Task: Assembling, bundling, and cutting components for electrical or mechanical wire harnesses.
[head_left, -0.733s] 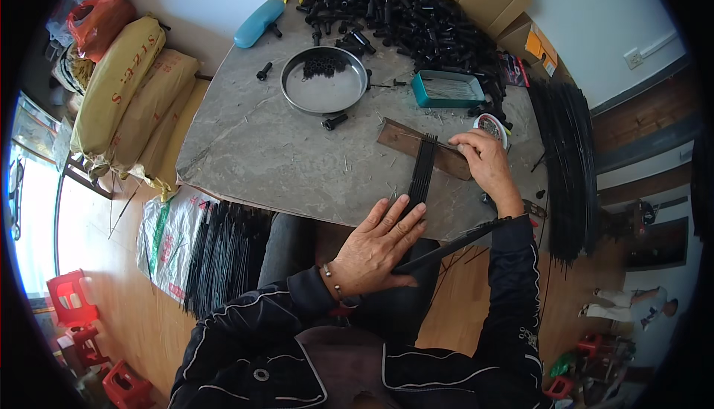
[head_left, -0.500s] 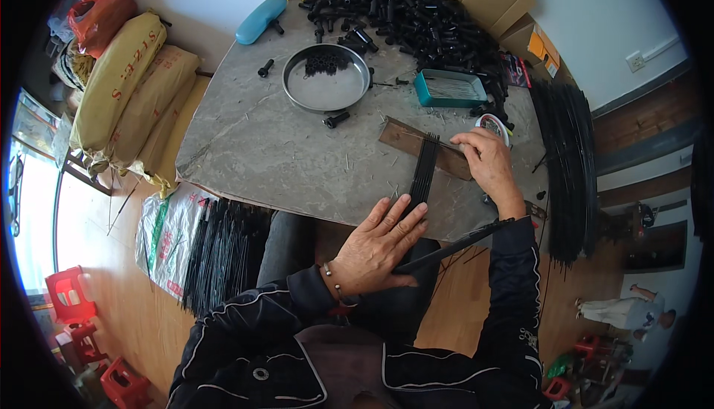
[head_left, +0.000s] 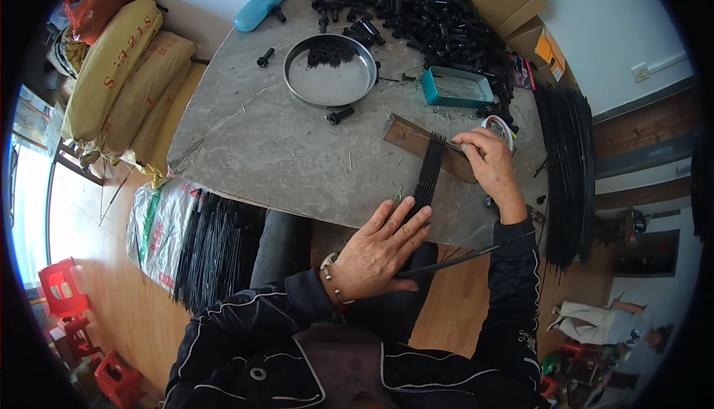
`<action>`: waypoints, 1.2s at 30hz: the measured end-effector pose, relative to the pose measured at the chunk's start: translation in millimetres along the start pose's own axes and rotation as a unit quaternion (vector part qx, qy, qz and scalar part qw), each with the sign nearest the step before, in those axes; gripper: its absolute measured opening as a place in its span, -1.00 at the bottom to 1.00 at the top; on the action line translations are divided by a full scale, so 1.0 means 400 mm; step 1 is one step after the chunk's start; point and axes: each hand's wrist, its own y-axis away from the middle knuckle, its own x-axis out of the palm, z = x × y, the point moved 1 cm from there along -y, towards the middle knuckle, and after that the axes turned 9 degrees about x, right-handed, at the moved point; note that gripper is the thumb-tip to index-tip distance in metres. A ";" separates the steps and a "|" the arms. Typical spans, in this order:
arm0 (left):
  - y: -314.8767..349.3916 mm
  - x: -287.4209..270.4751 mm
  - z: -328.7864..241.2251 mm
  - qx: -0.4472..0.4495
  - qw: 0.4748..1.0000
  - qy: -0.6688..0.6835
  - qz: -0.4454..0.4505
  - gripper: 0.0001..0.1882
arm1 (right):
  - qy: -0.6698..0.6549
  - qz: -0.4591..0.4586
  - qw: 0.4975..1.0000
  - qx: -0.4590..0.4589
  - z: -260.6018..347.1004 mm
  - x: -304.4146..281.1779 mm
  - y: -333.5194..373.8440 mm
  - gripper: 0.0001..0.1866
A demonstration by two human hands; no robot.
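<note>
My left hand [head_left: 375, 251] lies flat with its fingers stretched over a row of thin black rods [head_left: 428, 171]. The rods run from under my fingers up across a brown flat strip [head_left: 404, 133] on the table. Their upper tips fan slightly at the strip. Just right of those tips, my right hand [head_left: 491, 165] is closed in a pinch. A very thin piece seems to reach from its fingertips toward the rods, too fine to make out. A small round white tub [head_left: 497, 124] stands just behind my right hand.
A round metal pan [head_left: 331, 93] holds small black rings. Nearby is a teal box [head_left: 459, 88] of thin pins. Black bolt-like parts [head_left: 416, 15] are heaped at the back. Long black rods [head_left: 567, 171] hang at the right edge; more rods [head_left: 219, 253] lie at lower left.
The view has shifted slightly. My right hand remains pinched by the rod tips, and my left hand stays flat on the rods.
</note>
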 end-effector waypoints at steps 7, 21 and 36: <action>-0.002 0.001 0.004 -0.001 1.000 0.014 0.005 -0.02 | 0.017 -0.011 1.000 0.006 0.000 -0.003 0.001 -0.86; 0.001 0.001 0.008 -0.002 1.000 0.003 0.013 -0.01 | 0.088 -0.037 0.995 0.000 0.051 -0.008 0.004 -0.87; -0.002 0.000 0.008 -0.002 1.000 0.007 0.018 -0.01 | -0.043 0.000 0.997 0.065 0.009 -0.002 0.011 -0.87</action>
